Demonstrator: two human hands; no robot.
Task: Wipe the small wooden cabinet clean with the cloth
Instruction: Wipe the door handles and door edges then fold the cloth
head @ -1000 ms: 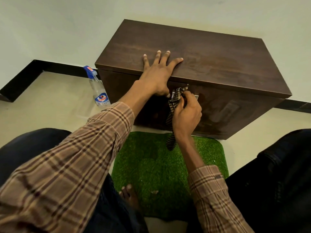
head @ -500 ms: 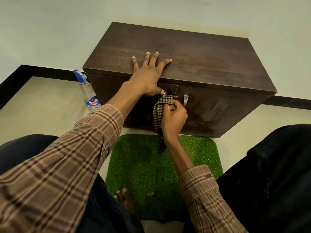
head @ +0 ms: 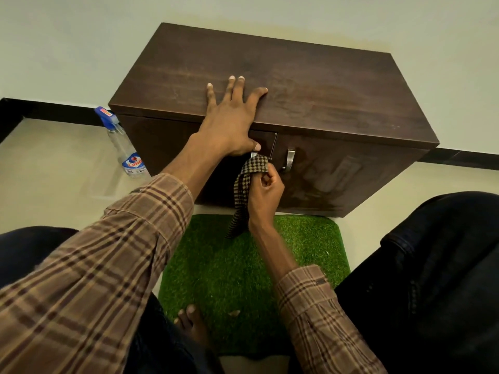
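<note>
Left hand (head: 232,122) lies flat and spread on the cabinet (head: 297,85) top while my right hand (head: 266,197) pinches the checked cloth (head: 244,190) against the left door handle; next, I judge, the right handle (head: 289,159).

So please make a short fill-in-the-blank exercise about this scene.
1. The left hand lies flat on top of the ____.
2. The right hand holds a checked ____.
3. The spray bottle stands on the cabinet's ____ side.
4. The mat before the cabinet is ____.

Answers: cabinet; cloth; left; green
</note>
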